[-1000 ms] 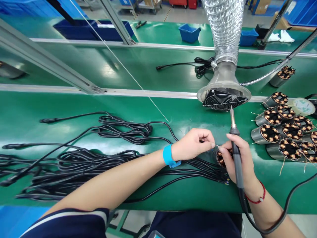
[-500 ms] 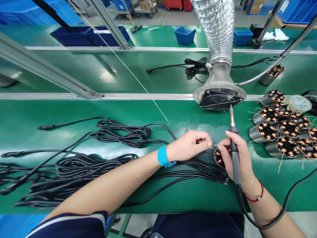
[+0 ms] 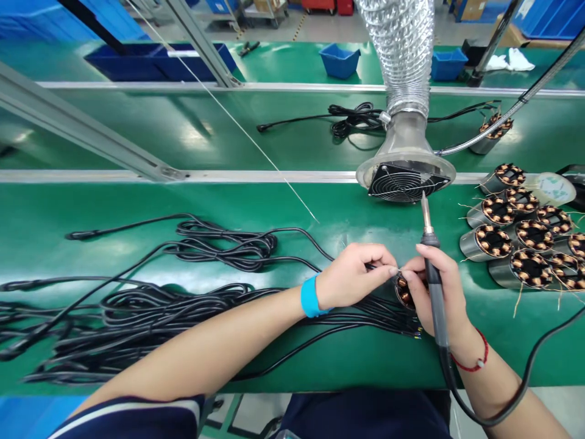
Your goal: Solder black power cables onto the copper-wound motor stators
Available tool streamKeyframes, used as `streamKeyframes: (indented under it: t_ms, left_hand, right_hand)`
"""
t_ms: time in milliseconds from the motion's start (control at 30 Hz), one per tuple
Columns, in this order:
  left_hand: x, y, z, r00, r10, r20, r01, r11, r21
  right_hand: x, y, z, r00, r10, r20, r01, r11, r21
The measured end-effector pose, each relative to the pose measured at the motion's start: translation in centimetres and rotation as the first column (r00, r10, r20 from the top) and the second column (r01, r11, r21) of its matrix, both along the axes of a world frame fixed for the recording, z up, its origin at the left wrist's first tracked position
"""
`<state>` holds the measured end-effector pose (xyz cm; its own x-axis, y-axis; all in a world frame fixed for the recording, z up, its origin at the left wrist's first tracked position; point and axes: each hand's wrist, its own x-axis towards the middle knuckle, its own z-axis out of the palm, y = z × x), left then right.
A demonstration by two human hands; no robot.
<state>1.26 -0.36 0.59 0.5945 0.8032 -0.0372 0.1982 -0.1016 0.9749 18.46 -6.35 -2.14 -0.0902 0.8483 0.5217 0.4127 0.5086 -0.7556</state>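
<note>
Our left hand (image 3: 350, 277) pinches a thin wire (image 3: 399, 270) in a narrow grip, just beside a copper-wound stator (image 3: 404, 294); our right hand (image 3: 454, 299), close by, holds a soldering iron (image 3: 438, 302) pointing toward the fan (image 3: 404, 184). Black cables (image 3: 228, 250) lie leftward on our desk (image 3: 205, 198).

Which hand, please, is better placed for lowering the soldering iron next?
The right hand, I would judge: it holds the soldering iron, tip clear of both hands. The left hand holds no tool and seems to pinch a thin wire, so it looks less ready.
</note>
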Motion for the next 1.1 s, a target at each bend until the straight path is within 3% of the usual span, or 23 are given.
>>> streamKeyframes:
  t_ms: [167,333,633,900,1100]
  left_hand:
    - [-0.1,0.7,0.2,0.996,-0.055,-0.072,0.049,0.996,-0.079]
    - [-1.0,1.9,0.7,0.967,-0.165,-0.194,0.157,0.986,-0.056]
    - [-1.0,1.5,0.5,0.991,-0.136,0.001,0.136,0.990,0.025]
    - [-1.4,1.4,0.1,0.975,-0.111,0.191,0.136,0.983,-0.123]
    - [-1.9,1.6,0.6,0.972,-0.189,0.140,0.203,0.974,-0.098]
  right_hand:
    - [0.0,0.0,-0.4,0.998,-0.063,0.030,0.064,0.998,-0.021]
    - [0.1,0.0,-0.6,0.989,-0.137,0.049,0.141,0.986,-0.084]
    - [1.1,0.2,0.2,0.997,0.063,0.040,-0.057,0.990,-0.128]
    - [0.1,1.6,2.1,0.969,0.053,0.240,-0.041,0.998,-0.054]
    - [0.0,1.6,2.5,0.957,0.094,0.274,-0.070,0.993,-0.095]
